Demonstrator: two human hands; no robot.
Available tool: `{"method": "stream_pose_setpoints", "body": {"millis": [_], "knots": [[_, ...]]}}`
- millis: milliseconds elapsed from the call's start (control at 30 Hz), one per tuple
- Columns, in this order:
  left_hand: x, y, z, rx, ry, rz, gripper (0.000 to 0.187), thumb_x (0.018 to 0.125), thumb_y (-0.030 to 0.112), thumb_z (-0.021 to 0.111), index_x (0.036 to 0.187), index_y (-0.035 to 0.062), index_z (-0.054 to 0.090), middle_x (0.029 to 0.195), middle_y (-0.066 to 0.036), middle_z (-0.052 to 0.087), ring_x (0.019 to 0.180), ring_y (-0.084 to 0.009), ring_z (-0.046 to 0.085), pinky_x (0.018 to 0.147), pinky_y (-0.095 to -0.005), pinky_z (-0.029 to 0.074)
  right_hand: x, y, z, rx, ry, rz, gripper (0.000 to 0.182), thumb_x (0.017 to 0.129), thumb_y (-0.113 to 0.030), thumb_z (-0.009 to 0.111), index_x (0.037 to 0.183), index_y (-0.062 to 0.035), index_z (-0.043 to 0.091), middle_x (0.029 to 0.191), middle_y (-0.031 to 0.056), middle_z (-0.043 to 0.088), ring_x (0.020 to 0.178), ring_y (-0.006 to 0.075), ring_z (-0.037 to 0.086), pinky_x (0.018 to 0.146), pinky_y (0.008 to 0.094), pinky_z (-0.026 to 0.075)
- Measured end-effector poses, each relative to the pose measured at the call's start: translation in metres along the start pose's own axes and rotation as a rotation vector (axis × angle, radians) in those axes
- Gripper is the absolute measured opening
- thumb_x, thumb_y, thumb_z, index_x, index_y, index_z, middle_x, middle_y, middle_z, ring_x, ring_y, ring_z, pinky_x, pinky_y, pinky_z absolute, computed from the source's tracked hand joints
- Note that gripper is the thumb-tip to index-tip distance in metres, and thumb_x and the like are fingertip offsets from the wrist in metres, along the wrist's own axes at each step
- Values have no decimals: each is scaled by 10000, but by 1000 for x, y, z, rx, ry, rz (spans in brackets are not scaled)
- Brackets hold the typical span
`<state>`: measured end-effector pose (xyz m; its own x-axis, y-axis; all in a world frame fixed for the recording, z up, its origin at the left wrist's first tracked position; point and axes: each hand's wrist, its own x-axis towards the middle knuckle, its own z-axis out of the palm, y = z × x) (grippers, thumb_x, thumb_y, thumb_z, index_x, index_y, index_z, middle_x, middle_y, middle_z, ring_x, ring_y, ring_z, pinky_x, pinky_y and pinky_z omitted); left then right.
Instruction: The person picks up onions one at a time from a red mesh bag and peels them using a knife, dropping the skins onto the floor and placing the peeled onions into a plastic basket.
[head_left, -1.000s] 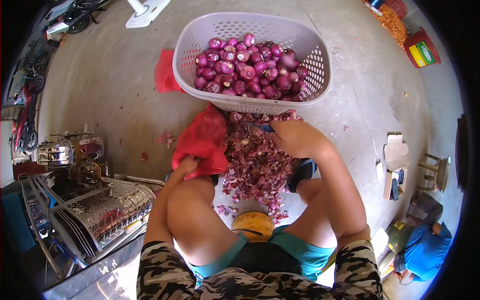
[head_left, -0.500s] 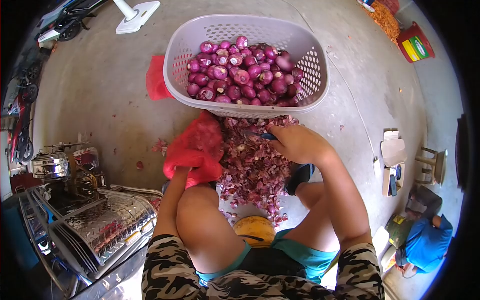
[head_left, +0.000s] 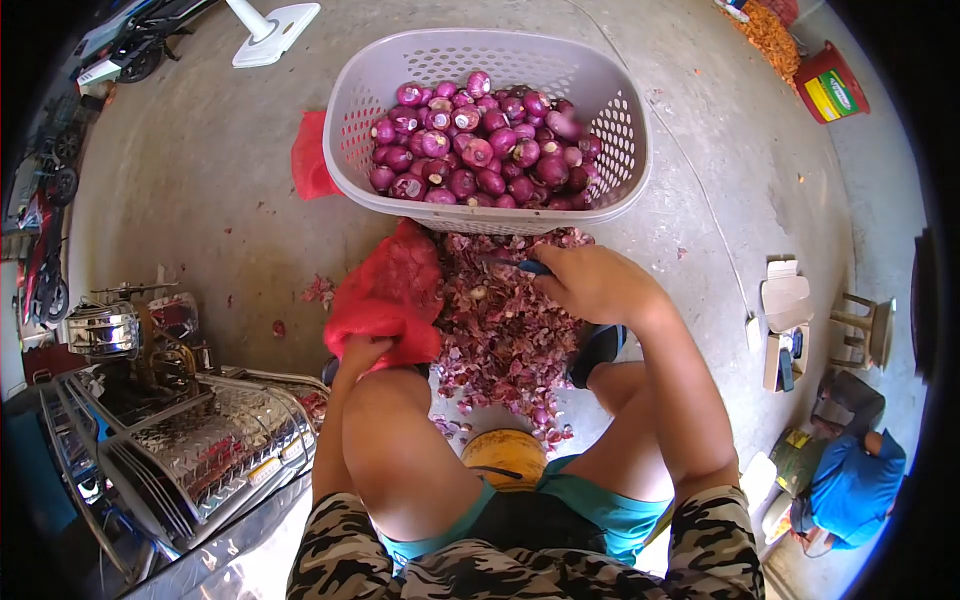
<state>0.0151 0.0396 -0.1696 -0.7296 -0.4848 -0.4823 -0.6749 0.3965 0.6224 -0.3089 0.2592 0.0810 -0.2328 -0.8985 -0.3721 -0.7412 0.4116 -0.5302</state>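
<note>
My right hand [head_left: 595, 283] is closed around the dark blue handle of a small knife [head_left: 534, 267], whose blade points left over a heap of onion skins [head_left: 510, 335]. At the mouth of a red mesh bag [head_left: 385, 290], my left hand [head_left: 366, 350] shows only its back and wrist. Its fingers are hidden in the folds of the bag, so I cannot see what they hold. Just beyond the heap stands a grey perforated plastic basket [head_left: 335, 130] with many peeled red onions [head_left: 477, 152] in it.
A yellow container [head_left: 505, 455] sits between my legs. To the left is a metal motorcycle sidecar [head_left: 190, 440]. An open cardboard box [head_left: 785, 345], a wooden stool [head_left: 865, 330] and a person in blue [head_left: 855, 490] are on the right. A red bucket [head_left: 830, 85] stands far right.
My left hand has drawn back slightly, so more of it shows at the bag's mouth. My right hand and the knife stay nearly still. The view has shifted a little.
</note>
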Motion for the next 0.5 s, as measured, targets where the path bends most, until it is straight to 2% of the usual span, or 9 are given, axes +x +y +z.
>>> {"method": "stream_pose_setpoints", "body": {"millis": [100, 200, 267, 333, 400, 500], "knots": [[-51, 9, -43, -272, -108, -70, 379, 760, 60, 627, 1132, -6, 598, 1031, -110, 640, 908, -185, 622, 806, -320, 509, -1, 3, 4, -5, 30, -16, 240, 865, -206, 534, 1004, -12, 519, 789, 235, 609, 795, 411, 593, 709, 496, 454], [-88, 48, -96, -816, 12, -42, 468, 701, 21, 607, 1165, -20, 566, 1004, -119, 640, 849, -222, 639, 827, -363, 520, -2, 5, 4, -4, 58, -51, 230, 867, -188, 533, 1026, -25, 512, 791, 234, 600, 793, 408, 586, 707, 488, 450], [-97, 95, -128, -768, 260, 40, 543, 683, -21, 609, 1216, -31, 504, 1066, -107, 623, 1006, -217, 598, 880, -346, 498, -2, 0, 4, 15, 90, -89, 237, 874, -196, 525, 1023, -12, 513, 803, 240, 602, 798, 411, 585, 715, 492, 447], [-83, 141, -148, -1154, 289, 327, 598, 689, -39, 598, 1269, -20, 456, 1150, -137, 574, 1039, -243, 581, 922, -406, 485, 0, -8, -1, 44, 152, -139, 259, 885, -218, 516, 999, 14, 516, 819, 246, 608, 807, 417, 588, 725, 504, 444], [-67, 185, -164, -1224, 111, 467, 598, 728, -32, 609, 1297, -3, 427, 1213, -149, 532, 1136, -259, 530, 955, -418, 462, 0, -20, -6, 148, 219, -159, 263, 899, -215, 507, 1025, 15, 511, 841, 252, 600, 821, 417, 580, 728, 488, 440], [-50, 246, -166, -1163, 59, 521, 561, 787, 26, 631, 1307, 25, 420, 1215, -145, 534, 1135, -271, 538, 948, -421, 467, -3, -31, -10, 369, 357, -173, 287, 915, -235, 500, 1049, 18, 502, 843, 238, 593, 823, 393, 584, 731, 452, 446]]}}
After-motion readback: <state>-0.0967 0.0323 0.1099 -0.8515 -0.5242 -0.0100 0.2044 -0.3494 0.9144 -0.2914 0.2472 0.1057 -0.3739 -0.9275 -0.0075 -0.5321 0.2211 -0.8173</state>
